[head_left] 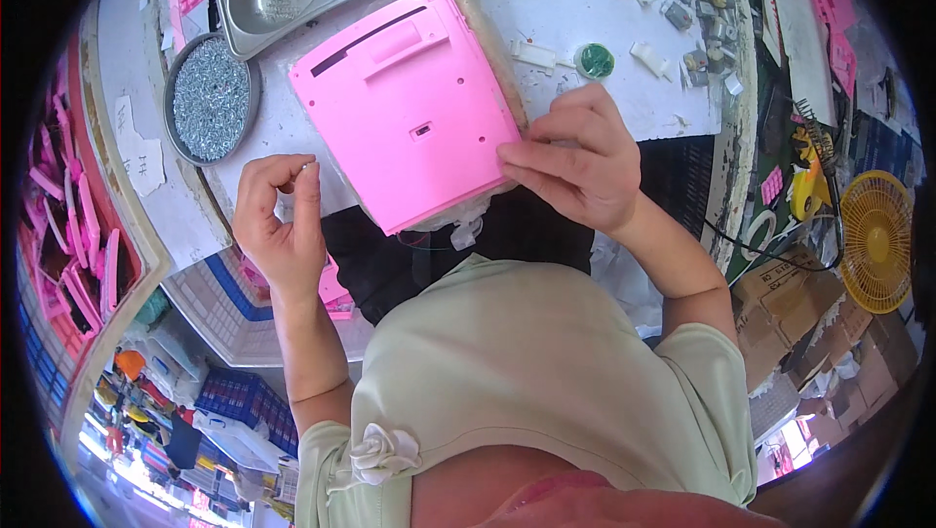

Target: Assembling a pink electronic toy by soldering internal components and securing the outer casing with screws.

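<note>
A pink plastic casing (405, 123) lies tilted on a plastic-wrapped pad in front of me, its flat face up. It has a long dark slot, a raised ridge, small screw holes and a little opening near the middle. My right hand (580, 162) grips the casing's right edge, fingertips resting by the lower right hole. Left of the casing and apart from it, my left hand (278, 221) is pinched closed. A tiny silvery speck shows at its fingertips, too small to name. Beyond that hand stands a round grey bowl (210, 99) full of small metal screws.
A metal compartment tray (336, 13) with small parts stands at the back. White plastic pieces, a green round container (595, 61) and several small motors (678, 11) lie back right. Pink parts fill a bin (151, 265) at left; a yellow fan (877, 242) is at right.
</note>
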### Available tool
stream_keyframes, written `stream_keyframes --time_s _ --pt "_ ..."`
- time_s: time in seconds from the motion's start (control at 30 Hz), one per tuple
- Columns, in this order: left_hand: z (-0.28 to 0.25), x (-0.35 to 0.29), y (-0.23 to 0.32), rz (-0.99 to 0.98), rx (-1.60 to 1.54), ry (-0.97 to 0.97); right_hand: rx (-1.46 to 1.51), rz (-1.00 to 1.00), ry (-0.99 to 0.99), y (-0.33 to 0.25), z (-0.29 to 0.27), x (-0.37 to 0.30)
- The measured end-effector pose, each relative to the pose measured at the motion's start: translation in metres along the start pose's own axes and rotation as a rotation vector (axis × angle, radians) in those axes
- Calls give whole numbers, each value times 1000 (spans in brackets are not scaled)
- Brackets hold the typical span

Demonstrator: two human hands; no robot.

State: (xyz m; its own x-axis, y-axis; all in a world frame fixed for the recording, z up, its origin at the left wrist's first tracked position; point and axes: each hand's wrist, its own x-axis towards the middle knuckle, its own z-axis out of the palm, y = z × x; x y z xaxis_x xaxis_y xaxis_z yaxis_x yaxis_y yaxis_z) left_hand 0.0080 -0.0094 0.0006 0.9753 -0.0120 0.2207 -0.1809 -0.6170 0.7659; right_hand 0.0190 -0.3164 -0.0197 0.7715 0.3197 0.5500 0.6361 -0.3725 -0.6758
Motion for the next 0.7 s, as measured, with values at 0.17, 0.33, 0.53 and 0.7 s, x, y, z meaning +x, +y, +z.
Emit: stream_keyframes --time_s 0.17,0.33,0.53,0.7 --pt "-1 -6 1 -13 -25 18 -61 -45 -32 8 12 8" --pt "-4 -7 -3 6 -45 26 -218 -74 -56 0 8 8" --pt "-6 -6 5 11 -92 27 -130 -36 -104 1 -3 21" --pt "-6 -4 8 11 -105 17 -24 46 -122 7 -7 26"
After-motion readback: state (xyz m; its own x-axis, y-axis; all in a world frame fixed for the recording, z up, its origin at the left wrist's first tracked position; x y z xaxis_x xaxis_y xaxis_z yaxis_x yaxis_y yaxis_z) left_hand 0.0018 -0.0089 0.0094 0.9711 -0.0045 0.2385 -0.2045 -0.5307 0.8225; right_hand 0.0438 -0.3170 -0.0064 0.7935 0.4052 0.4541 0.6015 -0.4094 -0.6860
